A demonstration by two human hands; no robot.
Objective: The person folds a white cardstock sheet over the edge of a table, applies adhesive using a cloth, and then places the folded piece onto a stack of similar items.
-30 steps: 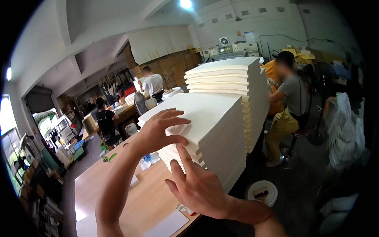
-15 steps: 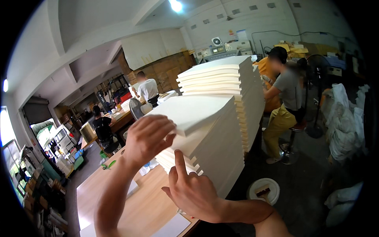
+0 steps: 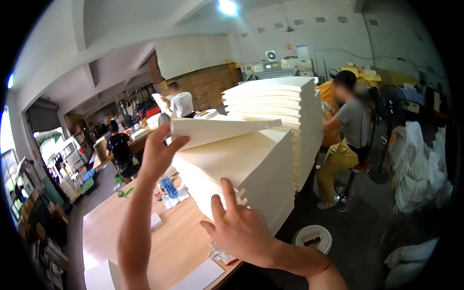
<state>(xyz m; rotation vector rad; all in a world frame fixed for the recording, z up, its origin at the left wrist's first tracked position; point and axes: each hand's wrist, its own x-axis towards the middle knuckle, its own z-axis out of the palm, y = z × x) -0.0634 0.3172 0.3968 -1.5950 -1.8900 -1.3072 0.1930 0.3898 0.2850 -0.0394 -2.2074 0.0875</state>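
Note:
A tall stack of white paper [image 3: 268, 174] stands at the table's right side, its near edge stepped in layers. My left hand [image 3: 162, 152] pinches the near left corner of a white sheet or thin bundle [image 3: 212, 133], lifted and tilted off the stack. Its far side still lies near the top; how many sheets it holds, I cannot tell. My right hand [image 3: 241, 227] is at the stack's near corner, index finger stretched out against the layers, the other fingers loosely apart. It grips nothing that I can see.
A taller paper stack [image 3: 270, 99] rises behind. On the wooden table [image 3: 116, 229] are a blue bottle [image 3: 168, 186], crumpled tissue, a glove [image 3: 221, 253] and loose white sheets. A white bucket lid with a brush [image 3: 313, 239] sits below right. A person [image 3: 353, 118] sits at right; others work behind.
My left hand has moved left and up, raising the top layer's near corner off the stack. My right hand has shifted slightly right and down. The view has turned a little.

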